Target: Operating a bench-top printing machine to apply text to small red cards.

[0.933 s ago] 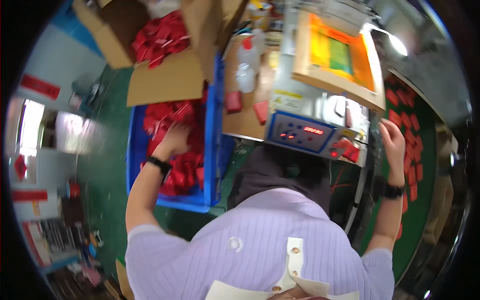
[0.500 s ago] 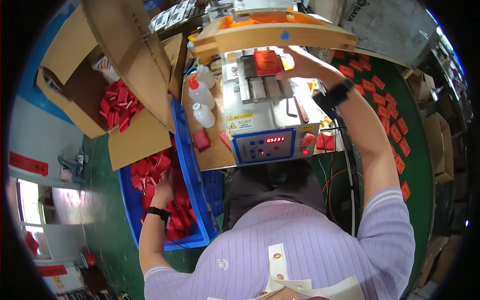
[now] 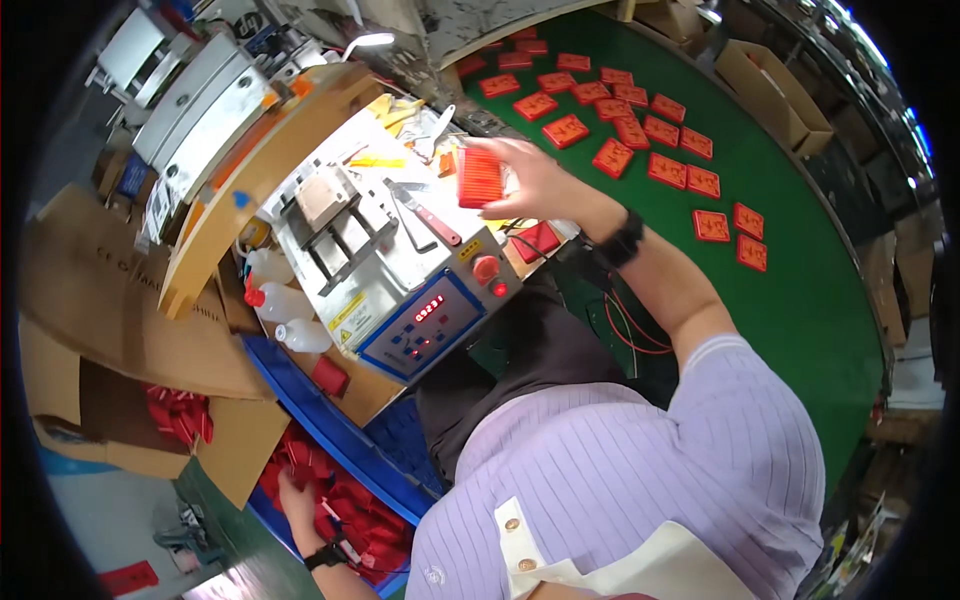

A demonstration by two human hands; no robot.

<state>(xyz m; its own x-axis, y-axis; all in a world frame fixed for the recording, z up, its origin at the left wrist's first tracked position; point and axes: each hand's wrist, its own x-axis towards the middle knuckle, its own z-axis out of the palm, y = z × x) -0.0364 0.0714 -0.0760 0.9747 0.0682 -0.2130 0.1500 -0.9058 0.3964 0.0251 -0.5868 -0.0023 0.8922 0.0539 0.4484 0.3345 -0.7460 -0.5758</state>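
My right hand (image 3: 535,185) grips a small red box (image 3: 479,177) with orange print on its face. It holds the box above the right side of the metal printing machine, apart from the bare fixture (image 3: 326,198). My left hand (image 3: 297,500) reaches into the blue crate (image 3: 340,432) at the lower left, among a heap of red pieces (image 3: 370,520). Its fingers are partly hidden there, so their grip cannot be made out. Above the machine's far left side stands a wooden screen frame (image 3: 215,205) with orange ink on it.
On the green surface (image 3: 600,200) at the right lie several printed red boxes (image 3: 612,157). A red-handled scraper (image 3: 437,224) and a hex key (image 3: 408,222) rest on the machine. White plastic bottles (image 3: 303,335) stand beside it. An open carton (image 3: 110,400) sits left.
My right hand has lifted the red box off the fixture and carried it right. My left hand stays in the crate among the red pieces. The whole view has turned toward the right.
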